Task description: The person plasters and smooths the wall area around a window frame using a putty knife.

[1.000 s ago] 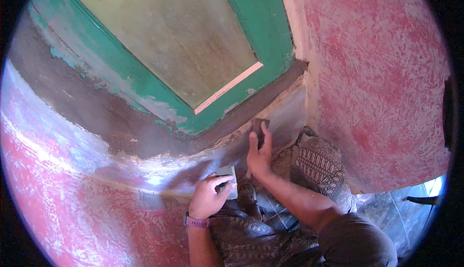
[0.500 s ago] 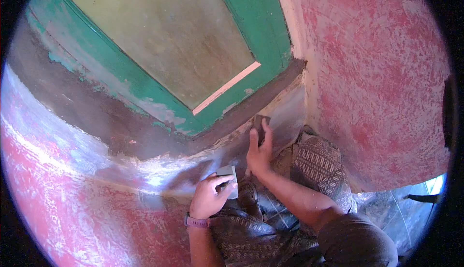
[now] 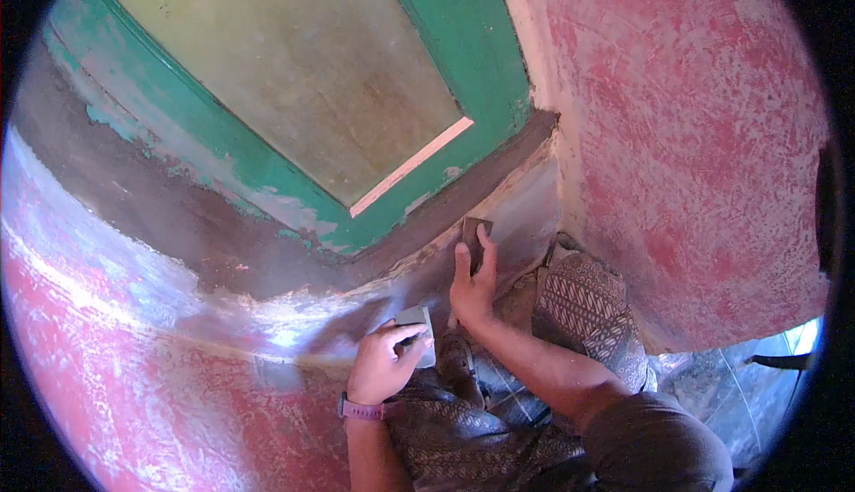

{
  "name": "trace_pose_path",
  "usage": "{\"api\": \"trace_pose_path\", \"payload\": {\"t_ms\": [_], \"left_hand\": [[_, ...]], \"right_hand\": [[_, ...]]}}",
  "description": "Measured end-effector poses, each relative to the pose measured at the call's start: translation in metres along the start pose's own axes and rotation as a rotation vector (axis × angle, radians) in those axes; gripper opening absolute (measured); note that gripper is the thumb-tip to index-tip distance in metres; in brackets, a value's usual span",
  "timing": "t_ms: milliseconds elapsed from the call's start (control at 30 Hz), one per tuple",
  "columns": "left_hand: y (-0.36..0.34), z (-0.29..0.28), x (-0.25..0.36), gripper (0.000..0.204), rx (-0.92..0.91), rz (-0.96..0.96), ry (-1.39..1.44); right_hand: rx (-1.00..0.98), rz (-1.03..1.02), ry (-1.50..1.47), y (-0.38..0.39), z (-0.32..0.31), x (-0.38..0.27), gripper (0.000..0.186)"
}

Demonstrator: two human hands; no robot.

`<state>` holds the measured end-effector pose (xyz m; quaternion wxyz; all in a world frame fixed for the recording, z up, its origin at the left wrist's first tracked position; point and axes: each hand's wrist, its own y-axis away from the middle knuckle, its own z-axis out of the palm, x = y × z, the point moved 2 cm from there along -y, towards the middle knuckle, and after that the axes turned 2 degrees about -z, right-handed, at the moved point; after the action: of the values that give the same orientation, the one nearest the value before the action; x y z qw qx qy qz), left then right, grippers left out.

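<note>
My right hand [image 3: 473, 289] grips a flat, dark brown rectangular piece [image 3: 477, 232] against the smooth grey-white band of wall [image 3: 527, 211] under the green frame. Its thumb and fingers lie along the piece; I cannot tell whether it is a scraper or a sanding pad. Lower and to the left, my left hand [image 3: 381, 365] pinches a pale grey flat plate [image 3: 413, 316] with a straight edge, held in front of the wall. A wristband [image 3: 362, 408] circles the left wrist.
The green wooden frame [image 3: 223, 136] surrounds a cloudy panel [image 3: 312, 73], bordered by rough brown plaster [image 3: 178, 211]. A patchy red wall [image 3: 686, 136] meets it at the right corner. Below are my patterned trousers [image 3: 579, 300] and a tiled floor [image 3: 735, 394].
My right hand and its brown piece have shifted slightly left and down along the wall band. The left hand keeps its hold on the pale plate. The view has moved a little.
</note>
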<state>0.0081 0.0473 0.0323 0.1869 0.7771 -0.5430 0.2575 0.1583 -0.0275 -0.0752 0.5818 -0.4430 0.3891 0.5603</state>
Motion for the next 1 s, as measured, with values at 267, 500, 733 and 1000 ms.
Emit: {"api": "trace_pose_path", "payload": {"t_ms": [267,500,733,1000], "left_hand": [[0.006,-0.001,-0.006,0.031,0.039,0.044,0.012],[-0.001,-0.002,0.003,0.03,-0.015,-0.031,-0.033],[0.0,-0.004,0.009,0.028,-0.066,-0.125,-0.06],[0.002,-0.003,0.004,0.027,-0.033,-0.062,-0.017]], "right_hand": [[0.012,0.044,-0.036,0.002,0.001,0.005,0.062],[-0.032,0.037,0.023,0.0,-0.001,0.008,0.057],[-0.02,-0.044,0.047,0.007,0.003,0.016,0.057],[-0.101,-0.036,0.055,0.015,0.0,0.014,0.06]]}}
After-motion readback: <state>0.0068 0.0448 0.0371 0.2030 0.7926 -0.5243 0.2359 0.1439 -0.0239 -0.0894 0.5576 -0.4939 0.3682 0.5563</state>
